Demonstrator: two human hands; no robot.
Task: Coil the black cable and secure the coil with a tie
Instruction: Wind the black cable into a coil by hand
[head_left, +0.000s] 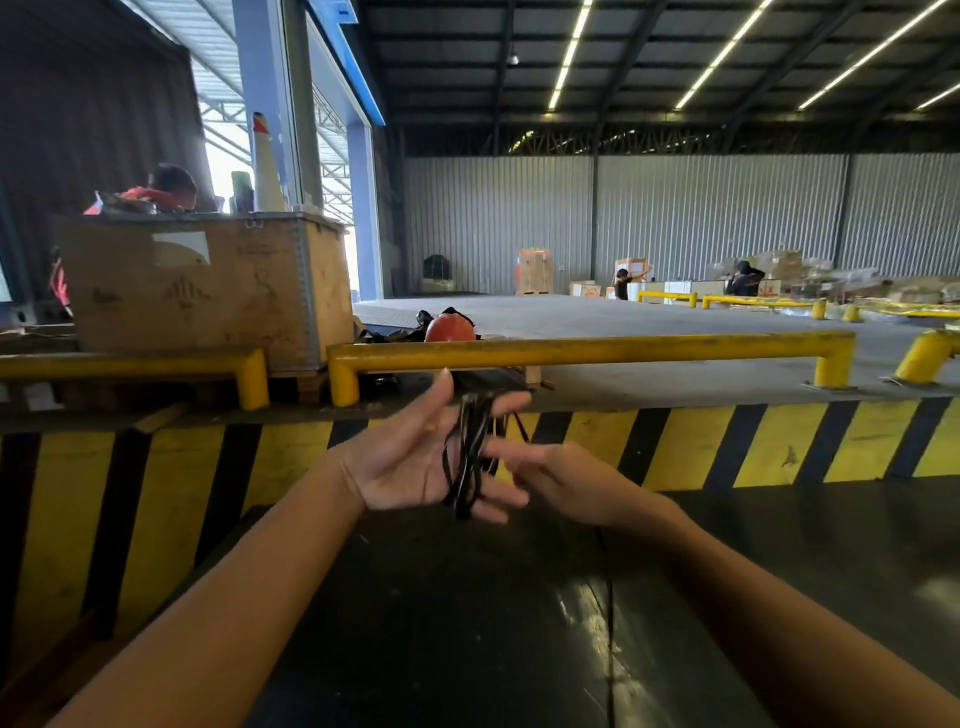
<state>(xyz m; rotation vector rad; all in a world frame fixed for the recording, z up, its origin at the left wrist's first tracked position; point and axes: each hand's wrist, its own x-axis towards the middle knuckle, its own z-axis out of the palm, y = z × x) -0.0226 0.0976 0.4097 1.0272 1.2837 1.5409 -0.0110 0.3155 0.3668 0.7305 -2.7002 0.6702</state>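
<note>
Up front, we hold our left hand (410, 457) open, fingers spread wide, with the black cable (470, 457) looped in several turns around them. Our right hand (558, 480) sits just beside the loops, fingers blurred, grip unclear; one strand hangs below them toward the dark floor (467, 623).

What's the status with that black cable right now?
Left hand open, black cable looped around its fingers. Right hand feeding cable. No tie visible. Nothing in the way.

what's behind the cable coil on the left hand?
The coil wraps the left hand; its fingers show behind the loops. Beyond: striped kerb, yellow rail. Palm under the loops is covered.
</note>
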